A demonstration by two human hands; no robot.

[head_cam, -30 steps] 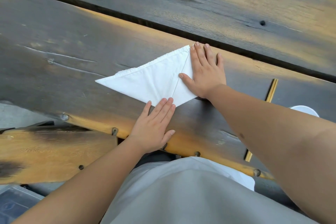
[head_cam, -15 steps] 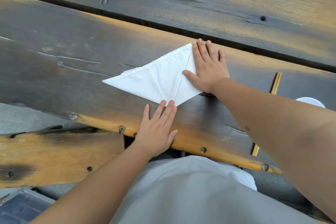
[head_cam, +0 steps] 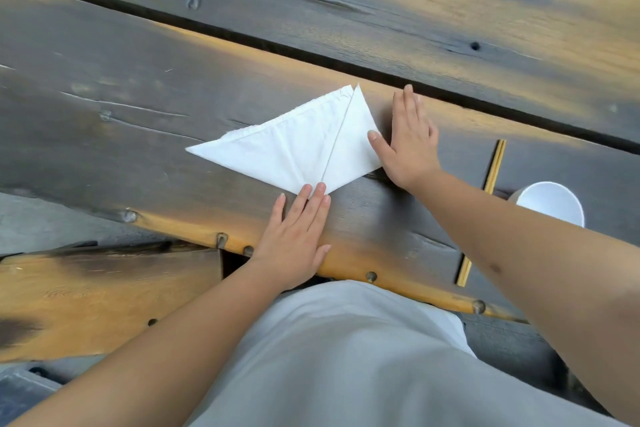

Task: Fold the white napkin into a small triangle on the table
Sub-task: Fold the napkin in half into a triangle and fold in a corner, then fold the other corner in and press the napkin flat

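The white napkin [head_cam: 294, 146] lies flat on the dark wooden table [head_cam: 138, 87], folded into a triangle with a smaller flap turned over its right part. My left hand [head_cam: 298, 232] rests flat on the table, its fingertips touching the napkin's near corner. My right hand [head_cam: 408, 146] lies flat just right of the napkin, fingers together, with only the thumb touching the flap's right edge. Neither hand holds anything.
A pair of wooden chopsticks [head_cam: 483, 204] lies on the table to the right. A white cup [head_cam: 550, 201] stands beside them, partly behind my right arm. A wooden bench [head_cam: 86, 298] sits below the table's near edge at left. A gap runs between the table planks behind the napkin.
My right hand has slid off the napkin's right flap onto the table beside it. My left hand has stayed at the near corner.
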